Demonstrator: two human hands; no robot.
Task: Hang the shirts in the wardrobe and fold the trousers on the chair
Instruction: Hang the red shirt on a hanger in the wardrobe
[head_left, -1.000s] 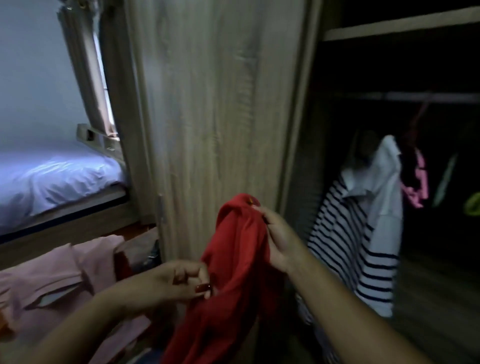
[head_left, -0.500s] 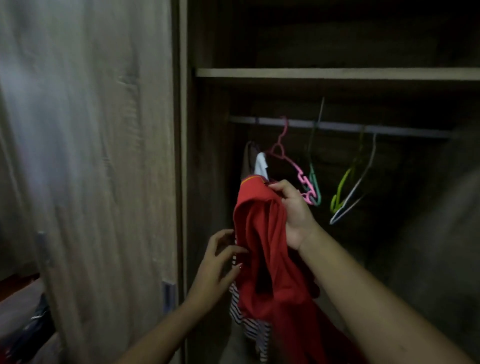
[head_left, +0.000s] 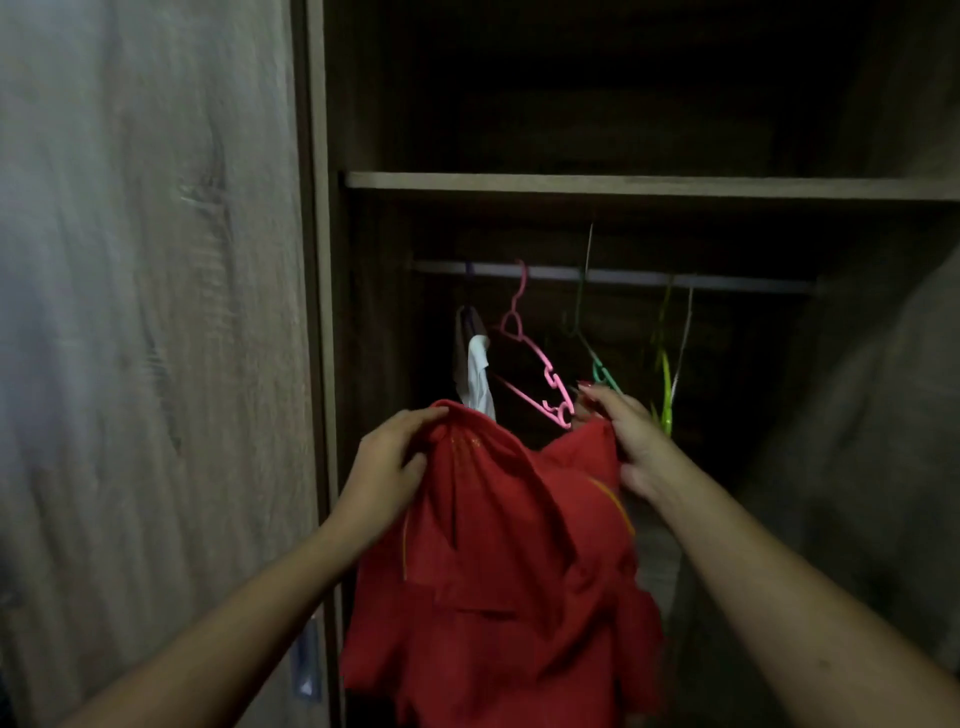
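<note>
1. Head view: you hold the red shirt (head_left: 498, 561) up in front of the open wardrobe (head_left: 322, 364), below the rail (head_left: 623, 274). Your left hand (head_left: 387, 470) is closed on the left top edge of the cloth, with the fingers (head_left: 415, 415) curled over the fold. Your right hand (head_left: 626, 441) pinches the right top corner between thumb and fingers; its other fingers look a little loose.

2. Head view: the shirt is soft and light, I think. It sags in the middle between your hands and the lower part hangs in folds. It will not keep any shape, so it is better to take it at the shoulders or the collar, not in the middle of the cloth.

3. Head view: the pink hanger (head_left: 540, 374) hangs free on the rail, just behind your right hand, and it seems the nearest one to use. A green hanger (head_left: 602, 371) and a yellow-green hanger (head_left: 665, 379) hang more to the right. A white garment (head_left: 479, 376) already hangs on the left, close to the shirt's top edge.

4. Head view: the shelf (head_left: 623, 183) above the rail limits the room for lifting. The door (head_left: 156, 364) stands on your left. The right part of the wardrobe looks open but dark, so I cannot tell what is there.
</note>
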